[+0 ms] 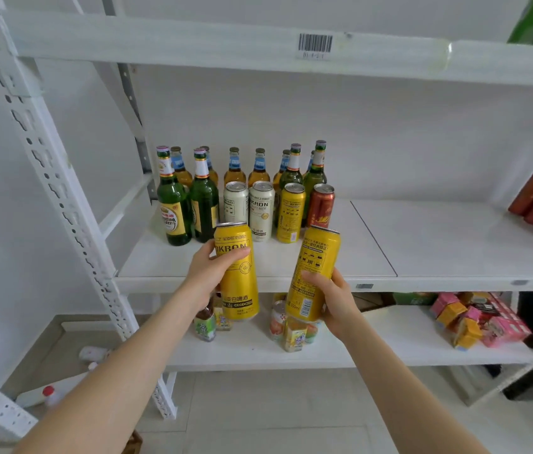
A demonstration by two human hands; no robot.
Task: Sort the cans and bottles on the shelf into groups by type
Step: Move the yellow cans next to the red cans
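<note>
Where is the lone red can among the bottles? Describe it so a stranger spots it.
Look at the middle shelf, at the cluster of bottles on its left half. Four cans stand in front of them; the red can is the rightmost, beside a yellow can, the only red one in that row.

Pink cartons, barcode label

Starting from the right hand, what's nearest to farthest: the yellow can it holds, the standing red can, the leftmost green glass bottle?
1. Yellow metal can, held in the right hand.
2. Red metal can, upright on the shelf just beyond.
3. Leftmost green glass bottle, far across at the left end.
</note>
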